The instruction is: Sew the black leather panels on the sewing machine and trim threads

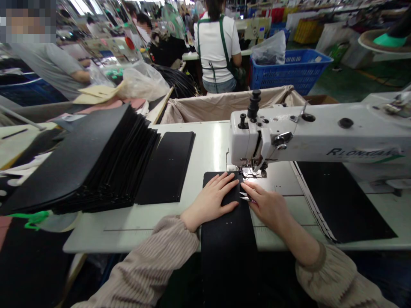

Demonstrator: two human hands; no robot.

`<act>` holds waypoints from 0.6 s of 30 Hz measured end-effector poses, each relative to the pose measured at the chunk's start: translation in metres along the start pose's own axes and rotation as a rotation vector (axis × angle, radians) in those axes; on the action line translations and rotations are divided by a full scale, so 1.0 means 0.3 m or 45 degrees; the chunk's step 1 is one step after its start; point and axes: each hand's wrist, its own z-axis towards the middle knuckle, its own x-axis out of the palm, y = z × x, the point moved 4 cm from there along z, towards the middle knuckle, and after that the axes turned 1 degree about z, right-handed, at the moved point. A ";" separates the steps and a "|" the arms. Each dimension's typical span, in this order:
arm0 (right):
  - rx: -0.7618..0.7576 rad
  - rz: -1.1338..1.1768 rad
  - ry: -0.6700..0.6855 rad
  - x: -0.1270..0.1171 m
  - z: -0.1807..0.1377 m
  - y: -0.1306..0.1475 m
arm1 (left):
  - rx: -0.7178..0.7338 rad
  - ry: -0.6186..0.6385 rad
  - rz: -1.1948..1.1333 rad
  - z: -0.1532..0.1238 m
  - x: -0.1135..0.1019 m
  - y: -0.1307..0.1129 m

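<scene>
A long black panel (229,244) lies under the needle area of a white sewing machine (289,132) and hangs over the table's front edge. My left hand (212,199) rests flat on it, fingers spread, holding nothing. At the panel's right edge, close to the presser foot (253,171), my right hand (265,203) has its fingertips on the material. Small thread snips (245,196) are held in that right hand, blades pointing left; their handles are hidden in the palm.
Left of my hands stand a tall stack of black panels (80,149) and a lower pile (168,167). More black panels (343,201) lie right, beneath the machine arm. Behind the table are a fabric-lined bin (205,107), a blue crate (289,70) and a seated person (218,47).
</scene>
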 end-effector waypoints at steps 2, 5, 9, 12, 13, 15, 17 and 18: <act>-0.005 0.006 -0.002 0.000 0.000 0.000 | -0.006 0.010 -0.011 -0.001 0.000 0.002; -0.010 0.017 -0.008 -0.002 -0.001 0.001 | -0.011 0.014 -0.024 0.001 0.002 0.005; -0.006 0.018 -0.010 -0.005 0.000 0.000 | -0.008 -0.001 -0.045 0.003 0.001 0.006; -0.003 0.028 -0.011 -0.005 0.002 -0.001 | -0.003 -0.003 -0.049 0.004 0.000 0.005; -0.003 0.031 -0.009 -0.004 0.003 -0.001 | -0.003 -0.005 -0.049 0.004 -0.001 0.005; -0.001 0.034 -0.005 -0.003 0.003 -0.001 | -0.004 -0.008 -0.045 0.004 -0.002 0.006; 0.001 0.032 0.000 -0.002 0.002 0.000 | -0.003 -0.011 -0.040 0.004 -0.002 0.007; 0.003 0.029 0.003 -0.002 0.002 -0.001 | -0.002 -0.012 -0.038 0.005 -0.002 0.008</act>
